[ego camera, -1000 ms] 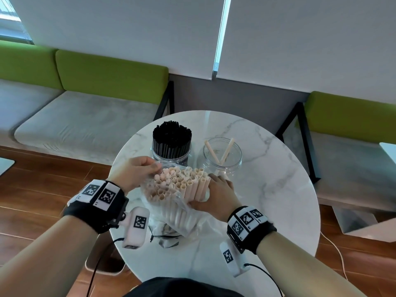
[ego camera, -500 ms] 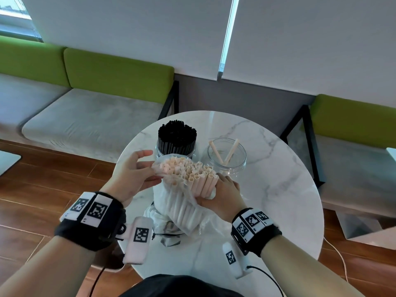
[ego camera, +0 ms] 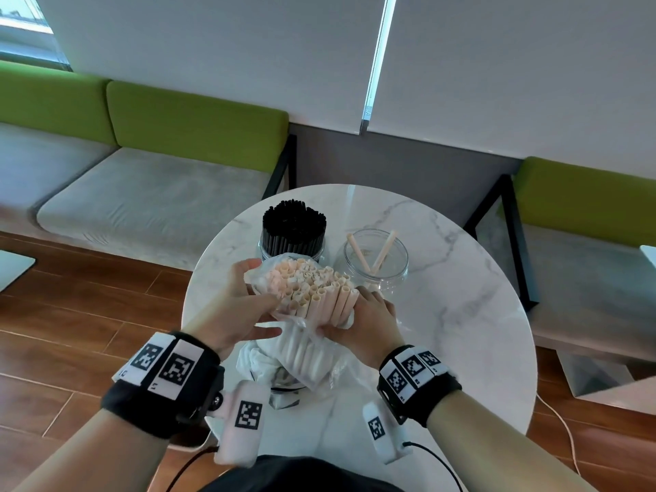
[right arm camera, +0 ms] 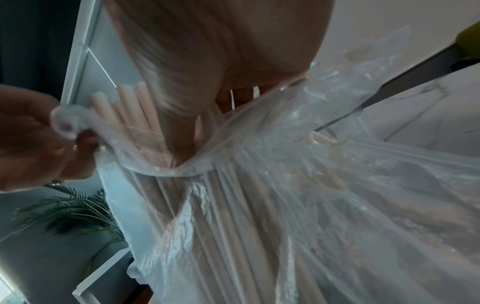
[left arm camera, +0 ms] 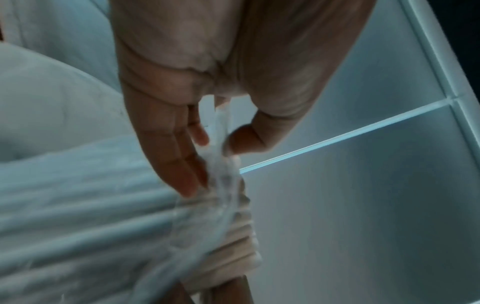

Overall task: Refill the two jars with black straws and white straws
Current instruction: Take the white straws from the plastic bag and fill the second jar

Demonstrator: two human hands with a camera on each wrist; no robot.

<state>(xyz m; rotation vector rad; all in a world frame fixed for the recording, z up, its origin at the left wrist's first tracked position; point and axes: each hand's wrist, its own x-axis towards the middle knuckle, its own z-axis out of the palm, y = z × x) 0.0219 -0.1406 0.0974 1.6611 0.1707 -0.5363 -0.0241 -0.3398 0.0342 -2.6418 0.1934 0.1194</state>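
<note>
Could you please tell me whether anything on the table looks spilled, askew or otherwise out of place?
Nothing looks spilled or damaged. The one oddity is the right jar: it holds only two white straws, leaning crossed, while the left jar is packed with black straws. Crumpled plastic lies near the table's front edge.

Wall: white roller blinds (ego camera: 213, 47) across the top of the frame, a bright gap (ego camera: 378, 58) between them.
Seating: green-backed bench (ego camera: 195, 115) at left with grey cushion (ego camera: 149, 197); second bench (ego camera: 585, 197) at right.
Floor: brown wood planks (ego camera: 88, 307), lower left.
Table: round white marble top (ego camera: 443, 278), centre.
Plant: green fronds (right arm camera: 67, 216), lower left of the right wrist view.
</note>
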